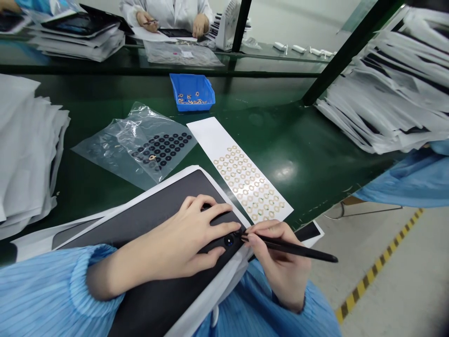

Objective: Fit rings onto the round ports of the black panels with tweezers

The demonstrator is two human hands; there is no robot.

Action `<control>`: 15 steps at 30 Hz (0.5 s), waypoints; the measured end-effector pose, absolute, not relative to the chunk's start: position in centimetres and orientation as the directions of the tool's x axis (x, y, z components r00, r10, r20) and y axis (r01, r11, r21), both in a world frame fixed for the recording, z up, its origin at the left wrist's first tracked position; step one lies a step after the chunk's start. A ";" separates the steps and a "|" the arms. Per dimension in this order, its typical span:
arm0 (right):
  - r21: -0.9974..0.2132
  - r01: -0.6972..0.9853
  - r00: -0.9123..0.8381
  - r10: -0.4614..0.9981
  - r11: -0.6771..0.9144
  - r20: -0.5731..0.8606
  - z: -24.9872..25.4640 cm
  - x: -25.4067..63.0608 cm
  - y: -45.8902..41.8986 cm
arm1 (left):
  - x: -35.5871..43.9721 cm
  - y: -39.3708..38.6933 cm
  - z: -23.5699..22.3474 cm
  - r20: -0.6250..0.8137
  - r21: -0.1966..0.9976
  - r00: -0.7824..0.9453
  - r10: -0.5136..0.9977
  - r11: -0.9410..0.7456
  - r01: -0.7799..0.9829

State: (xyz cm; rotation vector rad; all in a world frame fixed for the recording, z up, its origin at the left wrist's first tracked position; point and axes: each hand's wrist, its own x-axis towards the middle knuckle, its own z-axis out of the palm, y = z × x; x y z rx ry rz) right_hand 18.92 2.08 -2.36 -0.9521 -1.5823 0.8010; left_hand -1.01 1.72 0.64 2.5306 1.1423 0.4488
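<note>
A: Here's the dark tablet (157, 208), lying aslant on white wrapping at the near edge of the green bench (280, 135), and all the action is by its round lens (228, 240)!

B: Which step is this, then?

A: Fine work beside that lens, I'd say, perhaps seating something small. The very tip is too crowded to tell.

B: And the next move?

A: Calls for steadiness, in my judgement: panel pinned flat, tip kept off the glass.

B: Take us through the grips!

A: Right hand (284, 260): thumb and fingers pinched together on a slim dark tool (298, 247), likely tweezers, its point down just beside the lens. Whether that point bites on anything, I can't tell. Left hand (201, 229): fingers spread apart, resting on the tablet, index fingertip close to the tool's point.

B: Further out?

A: A white sheet (206, 135) of little rings just beyond, a clear bag (101, 142) with dark discs (168, 150) to its left, and a blue tray (194, 107) behind!
</note>
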 end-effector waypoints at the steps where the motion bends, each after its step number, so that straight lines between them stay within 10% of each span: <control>1: -0.868 0.177 -0.114 0.886 0.464 0.450 -2.4 18.9 2.0 | -1.0 1.8 0.7 0.143 0.420 0.629 0.764 -0.623 0.660; 15: -0.845 0.220 0.068 0.856 0.487 0.512 -2.2 18.6 2.3 | -1.0 1.8 0.5 0.128 0.432 0.619 0.774 -0.606 0.668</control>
